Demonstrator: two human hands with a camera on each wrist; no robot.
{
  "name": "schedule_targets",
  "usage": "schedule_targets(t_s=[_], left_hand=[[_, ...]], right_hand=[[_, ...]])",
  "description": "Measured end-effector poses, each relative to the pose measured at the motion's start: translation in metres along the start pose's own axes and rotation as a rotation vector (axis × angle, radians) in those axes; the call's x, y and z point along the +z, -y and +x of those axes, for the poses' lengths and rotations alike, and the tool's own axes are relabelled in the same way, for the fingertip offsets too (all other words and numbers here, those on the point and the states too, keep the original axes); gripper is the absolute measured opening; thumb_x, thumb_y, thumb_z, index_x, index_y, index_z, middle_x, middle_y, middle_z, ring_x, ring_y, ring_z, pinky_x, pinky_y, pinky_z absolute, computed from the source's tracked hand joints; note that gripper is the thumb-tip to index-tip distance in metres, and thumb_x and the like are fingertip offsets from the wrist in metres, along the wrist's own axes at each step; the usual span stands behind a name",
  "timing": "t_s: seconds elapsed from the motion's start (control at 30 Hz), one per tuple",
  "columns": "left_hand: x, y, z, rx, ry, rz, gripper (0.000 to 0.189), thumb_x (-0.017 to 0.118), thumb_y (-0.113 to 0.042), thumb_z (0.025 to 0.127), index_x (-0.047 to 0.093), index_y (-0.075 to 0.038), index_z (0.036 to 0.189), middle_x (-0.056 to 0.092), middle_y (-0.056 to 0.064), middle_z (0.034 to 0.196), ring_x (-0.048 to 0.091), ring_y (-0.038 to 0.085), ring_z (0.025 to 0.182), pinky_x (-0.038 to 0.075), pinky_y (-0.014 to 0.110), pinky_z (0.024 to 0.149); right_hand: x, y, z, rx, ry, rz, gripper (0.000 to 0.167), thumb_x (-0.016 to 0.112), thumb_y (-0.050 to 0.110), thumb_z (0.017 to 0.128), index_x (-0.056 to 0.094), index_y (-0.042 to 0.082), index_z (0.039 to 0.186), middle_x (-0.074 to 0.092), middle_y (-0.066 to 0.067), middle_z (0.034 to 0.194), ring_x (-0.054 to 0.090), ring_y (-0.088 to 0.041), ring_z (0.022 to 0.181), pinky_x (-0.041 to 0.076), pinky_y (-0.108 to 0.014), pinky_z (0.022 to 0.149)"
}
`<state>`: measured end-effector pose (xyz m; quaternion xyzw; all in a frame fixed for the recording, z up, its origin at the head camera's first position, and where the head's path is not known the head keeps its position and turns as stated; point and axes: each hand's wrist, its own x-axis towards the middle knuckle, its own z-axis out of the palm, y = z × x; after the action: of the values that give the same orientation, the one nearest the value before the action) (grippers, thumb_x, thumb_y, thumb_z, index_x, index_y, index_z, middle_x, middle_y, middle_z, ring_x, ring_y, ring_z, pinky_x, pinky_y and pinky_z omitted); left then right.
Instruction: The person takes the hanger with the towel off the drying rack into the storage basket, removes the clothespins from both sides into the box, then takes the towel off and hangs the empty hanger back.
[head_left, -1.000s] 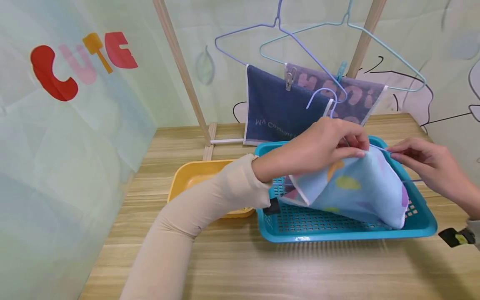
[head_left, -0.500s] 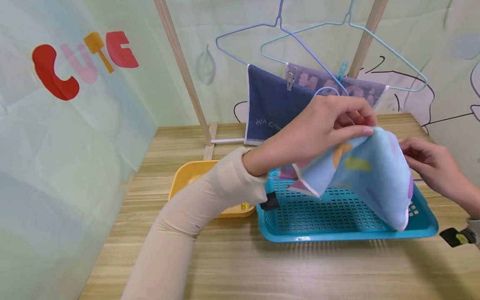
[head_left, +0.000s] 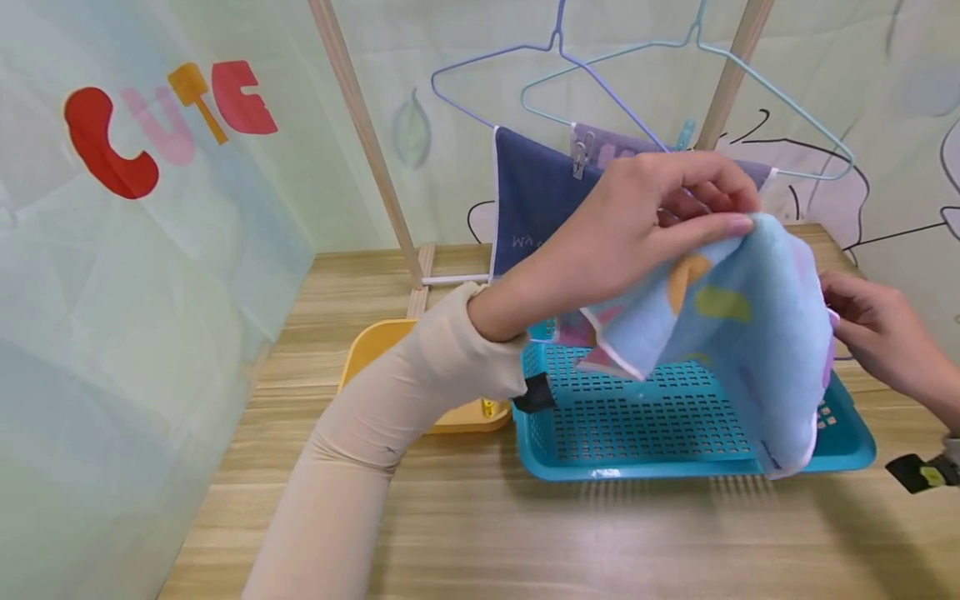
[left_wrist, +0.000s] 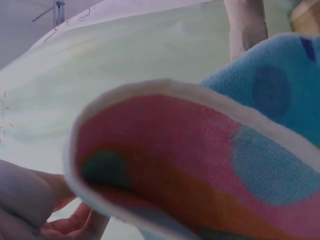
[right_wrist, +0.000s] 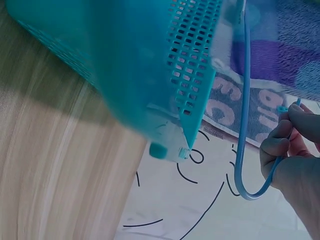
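Pinched at its top by my left hand [head_left: 667, 208], a light blue towel [head_left: 772, 333] with coloured patches hangs above the teal basket [head_left: 645, 468]. Its pink and orange side [left_wrist: 165, 130] shows in the left wrist view. My right hand [head_left: 877, 325] is at the towel's right edge. The right wrist view shows those fingers curled round the blue wire of a hanger [right_wrist: 243, 125], near its bent end. Most of this hanger is hidden behind the towel and my left hand in the head view.
Behind my hands, a purple hanger [head_left: 487, 58] carries a navy towel [head_left: 532, 192], and a mint hanger [head_left: 780, 87] carries a mauve towel [head_left: 753, 173]. A metal clip [head_left: 580, 158] grips the navy one. A yellow tray [head_left: 375, 346] sits left of the basket, beside a wooden post [head_left: 367, 142].
My left hand has risen, lifting the towel up out of the basket so more of the basket floor shows. My right hand has shifted slightly right, staying at the towel's edge.
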<state>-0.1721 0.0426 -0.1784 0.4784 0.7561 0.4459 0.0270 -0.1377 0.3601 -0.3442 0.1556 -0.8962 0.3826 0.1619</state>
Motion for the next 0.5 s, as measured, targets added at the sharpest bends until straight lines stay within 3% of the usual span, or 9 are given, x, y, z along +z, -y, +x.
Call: schedule_targets(t_s=[0.23,0.37,0.5], left_hand=[[-0.005,-0.004,-0.001,-0.003,-0.029,-0.010,0.013,0.066,-0.014,0.097,0.069,-0.006,0.107,0.069,0.001,0.105,0.066,0.005,0.090,0.049,0.017,0.084],[-0.007,-0.009,-0.003,-0.005,-0.047,-0.033,0.012,0.066,-0.012,0.097,0.068,-0.005,0.106,0.069,0.001,0.104,0.066,0.006,0.090,0.049,0.017,0.084],[-0.009,-0.017,-0.007,0.031,-0.090,-0.075,0.010,0.066,-0.009,0.097,0.068,-0.003,0.105,0.069,0.002,0.101,0.066,0.007,0.088,0.050,0.019,0.083]], right_hand=[[0.000,0.001,-0.001,-0.014,0.000,-0.050,0.032,0.056,-0.015,0.094,0.057,-0.009,0.125,0.055,0.026,0.099,0.051,0.004,0.080,0.042,-0.003,0.072],[0.000,0.001,-0.001,-0.011,-0.011,-0.070,0.026,0.056,-0.014,0.095,0.059,-0.009,0.120,0.054,0.025,0.095,0.050,0.004,0.078,0.041,-0.003,0.071],[-0.001,0.000,-0.001,-0.022,-0.025,-0.097,0.018,0.056,-0.010,0.096,0.059,-0.008,0.114,0.052,0.027,0.095,0.048,0.006,0.080,0.039,-0.002,0.073]])
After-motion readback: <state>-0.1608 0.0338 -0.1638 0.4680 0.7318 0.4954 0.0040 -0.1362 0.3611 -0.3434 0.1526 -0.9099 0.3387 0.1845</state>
